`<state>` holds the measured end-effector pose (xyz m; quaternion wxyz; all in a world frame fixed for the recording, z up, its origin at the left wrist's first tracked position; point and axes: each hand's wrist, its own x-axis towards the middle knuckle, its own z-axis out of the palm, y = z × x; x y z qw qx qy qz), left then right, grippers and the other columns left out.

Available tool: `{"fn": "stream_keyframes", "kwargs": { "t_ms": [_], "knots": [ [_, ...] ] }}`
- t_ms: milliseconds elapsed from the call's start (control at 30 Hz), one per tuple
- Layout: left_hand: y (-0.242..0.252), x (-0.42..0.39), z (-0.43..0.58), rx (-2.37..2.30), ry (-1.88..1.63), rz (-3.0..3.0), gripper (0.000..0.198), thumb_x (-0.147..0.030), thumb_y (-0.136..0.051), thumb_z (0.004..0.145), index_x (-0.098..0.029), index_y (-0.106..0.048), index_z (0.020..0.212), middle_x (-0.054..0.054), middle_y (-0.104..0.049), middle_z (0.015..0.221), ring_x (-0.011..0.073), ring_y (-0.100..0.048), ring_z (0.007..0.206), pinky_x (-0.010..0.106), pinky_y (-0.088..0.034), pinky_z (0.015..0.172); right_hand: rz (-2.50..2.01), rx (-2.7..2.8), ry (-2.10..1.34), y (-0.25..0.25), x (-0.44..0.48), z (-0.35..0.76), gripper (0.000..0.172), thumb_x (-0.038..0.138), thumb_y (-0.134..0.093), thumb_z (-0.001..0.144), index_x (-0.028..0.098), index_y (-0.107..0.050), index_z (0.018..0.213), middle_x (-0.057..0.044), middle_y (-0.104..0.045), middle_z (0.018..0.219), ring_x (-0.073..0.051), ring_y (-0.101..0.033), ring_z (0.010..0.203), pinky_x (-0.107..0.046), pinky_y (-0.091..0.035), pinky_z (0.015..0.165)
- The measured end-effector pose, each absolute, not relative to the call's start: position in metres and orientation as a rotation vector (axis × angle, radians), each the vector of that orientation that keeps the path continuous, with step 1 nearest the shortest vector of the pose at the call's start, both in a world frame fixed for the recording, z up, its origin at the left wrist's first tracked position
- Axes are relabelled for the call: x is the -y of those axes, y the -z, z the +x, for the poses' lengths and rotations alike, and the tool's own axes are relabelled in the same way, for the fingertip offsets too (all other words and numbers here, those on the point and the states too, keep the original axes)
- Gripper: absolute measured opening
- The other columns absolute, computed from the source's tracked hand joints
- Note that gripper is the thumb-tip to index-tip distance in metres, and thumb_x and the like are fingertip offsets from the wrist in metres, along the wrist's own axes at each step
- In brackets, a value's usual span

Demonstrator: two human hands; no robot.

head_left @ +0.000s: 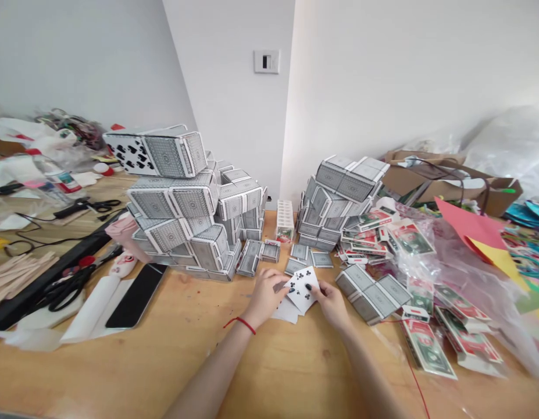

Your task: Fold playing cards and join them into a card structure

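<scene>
A white playing card with club pips is held up between my two hands at the middle of the table. My left hand pinches its left side, and my right hand grips its right edge with thumb and fingers. Beneath it, more white cards lie on the wood. Just beyond are flat grey-backed cards and small folded card pieces. A tall stack of card-built blocks rises at left, a smaller stack at right. A joined pair of card blocks lies beside my right hand.
On the left are a black phone, black scissors, wooden sticks and a bottle. Red-green card boxes, plastic wrap and coloured paper spread over the right. A clear box stands near the wall.
</scene>
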<state>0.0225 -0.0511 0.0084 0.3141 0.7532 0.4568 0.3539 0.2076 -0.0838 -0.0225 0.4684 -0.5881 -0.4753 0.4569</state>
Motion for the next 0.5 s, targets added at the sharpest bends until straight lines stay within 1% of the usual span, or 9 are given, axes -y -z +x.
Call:
{"fn": "stream_keyframes", "kwargs": {
  "t_ms": [67, 133, 267, 367, 433, 500],
  "knots": [
    [-0.005, 0.045, 0.028, -1.213, -0.948, 1.846, 0.009, -0.021, -0.056, 0.069, -0.018, -0.064, 0.069, 0.002, -0.06, 0.071, 0.0155, -0.053, 0.072, 0.028, -0.04, 0.066, -1.405, 1.084, -1.102, 0.025, 0.082, 0.208, 0.039, 0.051, -0.061, 0.064, 0.013, -0.063, 0.072, -0.007, -0.065, 0.069, -0.022, -0.057, 0.068, -0.029, -0.043, 0.061],
    [0.0, 0.04, 0.032, -1.249, -1.017, 1.647, 0.008, -0.02, -0.055, 0.067, -0.016, -0.061, 0.064, 0.002, -0.059, 0.063, 0.013, -0.053, 0.061, 0.025, -0.04, 0.058, -1.339, 0.96, -1.076, 0.029, 0.08, 0.208, 0.037, 0.049, -0.062, 0.064, 0.013, -0.063, 0.074, -0.007, -0.066, 0.072, -0.022, -0.058, 0.07, -0.029, -0.044, 0.062],
    [0.006, 0.034, 0.034, -1.219, -1.174, 1.201, 0.009, -0.024, -0.055, 0.065, -0.015, -0.052, 0.066, -0.004, -0.05, 0.048, 0.0083, -0.046, 0.042, 0.019, -0.035, 0.043, -1.203, 0.726, -1.047, 0.036, 0.073, 0.206, 0.036, 0.046, -0.062, 0.065, 0.016, -0.061, 0.084, -0.006, -0.066, 0.079, -0.021, -0.058, 0.071, -0.029, -0.046, 0.061],
    [0.006, 0.034, 0.033, -1.104, -1.199, 1.029, 0.014, -0.026, -0.055, 0.065, -0.016, -0.046, 0.068, -0.005, -0.051, 0.047, 0.0078, -0.047, 0.039, 0.019, -0.037, 0.04, -1.133, 0.653, -1.041, 0.035, 0.064, 0.198, 0.032, 0.042, -0.064, 0.065, 0.017, -0.059, 0.084, -0.004, -0.065, 0.077, -0.017, -0.059, 0.066, -0.028, -0.047, 0.059],
    [0.006, 0.035, 0.033, -1.072, -1.182, 1.015, 0.016, -0.026, -0.057, 0.064, -0.016, -0.045, 0.067, -0.005, -0.052, 0.047, 0.0079, -0.047, 0.038, 0.019, -0.038, 0.04, -1.1, 0.654, -1.109, 0.033, 0.058, 0.19, 0.032, 0.043, -0.063, 0.066, 0.018, -0.057, 0.084, -0.001, -0.063, 0.069, -0.016, -0.058, 0.055, -0.027, -0.047, 0.05],
    [0.007, 0.035, 0.033, -1.073, -1.15, 1.05, 0.016, -0.025, -0.057, 0.063, -0.017, -0.045, 0.066, -0.005, -0.051, 0.045, 0.0075, -0.046, 0.037, 0.018, -0.037, 0.039, -1.092, 0.67, -1.192, 0.03, 0.053, 0.181, 0.034, 0.046, -0.06, 0.067, 0.019, -0.054, 0.085, 0.0, -0.061, 0.062, -0.016, -0.057, 0.046, -0.026, -0.044, 0.039]
  ]
}}
